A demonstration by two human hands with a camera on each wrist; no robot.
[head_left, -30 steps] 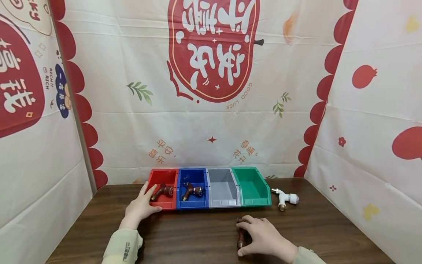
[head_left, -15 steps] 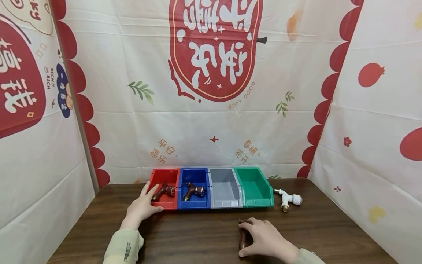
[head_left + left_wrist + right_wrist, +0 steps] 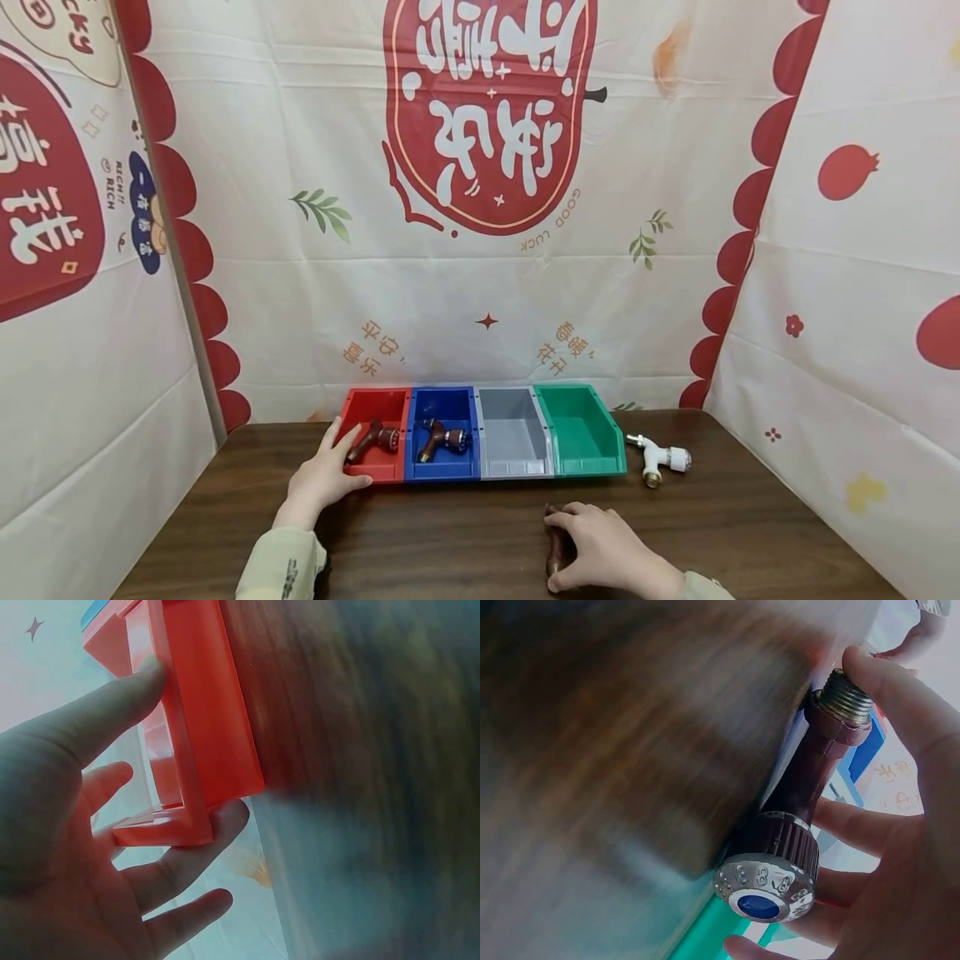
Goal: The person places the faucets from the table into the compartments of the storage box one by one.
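At the red bin's (image 3: 371,404) front left corner, my left hand (image 3: 317,482) holds on. In the left wrist view, its thumb presses the bin's rim (image 3: 180,724) while a finger lies against the side wall. A brown tap (image 3: 375,437) lies in the red bin and a similar one (image 3: 442,439) in the blue bin (image 3: 437,402). Low over the wooden table, my right hand (image 3: 606,546) grips another brown tap (image 3: 799,784). The right wrist view shows the thumb at its brass threaded end; its knob has a silver rim and blue centre. Fingers partly hide the tap's far side.
A grey bin (image 3: 512,417) and a green bin (image 3: 576,417) continue the row to the right. Beside the green bin lies a white tap (image 3: 660,458) on the table (image 3: 442,542). Printed cloth walls (image 3: 480,283) enclose the back and sides.
The head view has shifted slightly. Both hands keep nearly the same position and hold, the left at the red bin and the right on the brown tap.
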